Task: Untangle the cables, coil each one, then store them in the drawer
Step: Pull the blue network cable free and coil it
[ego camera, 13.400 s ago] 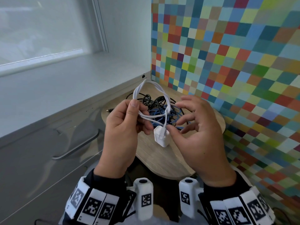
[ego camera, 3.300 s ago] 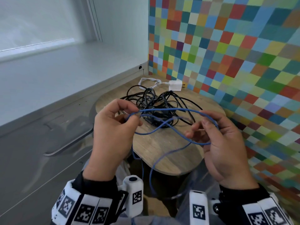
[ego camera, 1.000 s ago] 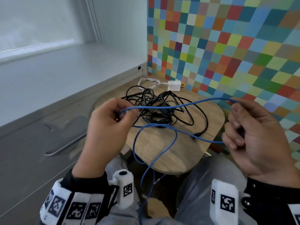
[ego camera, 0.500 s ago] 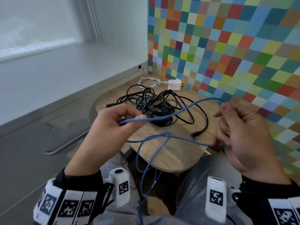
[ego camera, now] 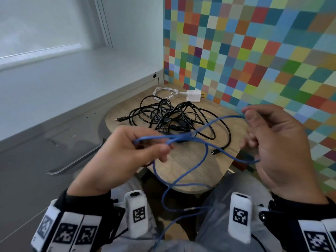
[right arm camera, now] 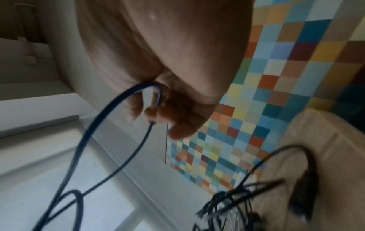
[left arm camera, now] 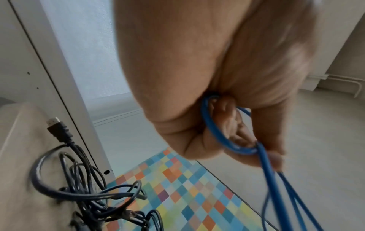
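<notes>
Blue cable (ego camera: pixel 205 153) spans both hands: left hand (ego camera: pixel 125 157) pinches gathered loops, right hand (ego camera: pixel 278 142) grips the next length, judged mid-coil; black tangle (ego camera: pixel 174 119) waits mid-counter (ego camera: pixel 190 171).

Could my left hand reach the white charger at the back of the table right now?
Probably not yet: the left hand grips loops of the blue cable, and the black cable tangle lies between it and the white charger.

A small rounded wooden table (ego camera: pixel 198 166) stands against a wall of many-coloured squares (ego camera: pixel 254 51). To its left runs a grey cabinet (ego camera: pixel 36 142) beneath a bright window (ego camera: pixel 36 24).
</notes>
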The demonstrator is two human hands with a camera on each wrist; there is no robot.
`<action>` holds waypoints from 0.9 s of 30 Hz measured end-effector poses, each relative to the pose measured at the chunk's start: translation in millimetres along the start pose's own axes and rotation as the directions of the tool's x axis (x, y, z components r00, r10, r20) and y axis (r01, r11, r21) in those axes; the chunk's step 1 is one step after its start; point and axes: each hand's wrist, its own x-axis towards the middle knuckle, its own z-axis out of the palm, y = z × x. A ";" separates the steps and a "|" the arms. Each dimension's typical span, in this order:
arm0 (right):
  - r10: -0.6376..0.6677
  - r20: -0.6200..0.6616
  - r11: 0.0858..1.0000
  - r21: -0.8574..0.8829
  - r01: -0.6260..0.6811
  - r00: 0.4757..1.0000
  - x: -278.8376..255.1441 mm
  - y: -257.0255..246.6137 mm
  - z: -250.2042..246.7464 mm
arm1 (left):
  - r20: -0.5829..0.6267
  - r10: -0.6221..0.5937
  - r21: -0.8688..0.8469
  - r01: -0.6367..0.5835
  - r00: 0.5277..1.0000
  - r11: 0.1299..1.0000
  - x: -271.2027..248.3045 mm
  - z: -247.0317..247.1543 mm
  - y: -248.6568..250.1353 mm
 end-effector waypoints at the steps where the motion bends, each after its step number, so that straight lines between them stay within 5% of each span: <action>1: 0.033 0.052 0.997 0.064 -0.037 0.998 -0.8 3.2 0.4 | -0.068 0.035 -0.079 -0.041 0.997 0.996 0.8 -1.7 -1.8; 5: 0.158 0.336 0.885 0.370 -0.284 0.929 -8.9 11.4 9.4 | -0.278 0.072 -0.148 -0.117 0.958 0.982 7.1 2.6 -7.2; 9: 0.160 0.479 0.948 0.169 -0.270 0.863 -20.4 10.4 24.9 | -0.374 0.063 -0.155 -0.129 0.925 0.979 9.6 10.7 -7.9; 12: 0.138 0.377 0.990 -0.019 -0.141 0.916 -26.5 14.3 37.5 | -0.350 0.095 -0.099 -0.138 0.932 0.985 8.1 15.3 -4.3; 16: 0.084 0.243 0.996 -0.028 -0.080 0.966 -27.3 19.6 46.2 | -0.246 0.113 -0.065 -0.133 0.963 0.989 6.9 18.9 -4.0; 20: 0.152 0.263 0.968 0.154 -0.197 0.953 -26.2 14.4 44.2 | -0.294 0.067 0.034 -0.060 0.953 0.998 8.9 18.1 -6.7; 23: 0.168 0.296 0.974 0.095 -0.204 0.940 -24.2 12.1 36.9 | -0.304 0.095 0.110 -0.064 0.948 0.992 9.1 12.4 -10.1; 27: -0.041 0.244 0.967 -0.233 0.100 0.969 -16.5 12.4 24.2 | -0.242 0.087 0.119 -0.059 0.966 0.991 8.5 11.1 -9.6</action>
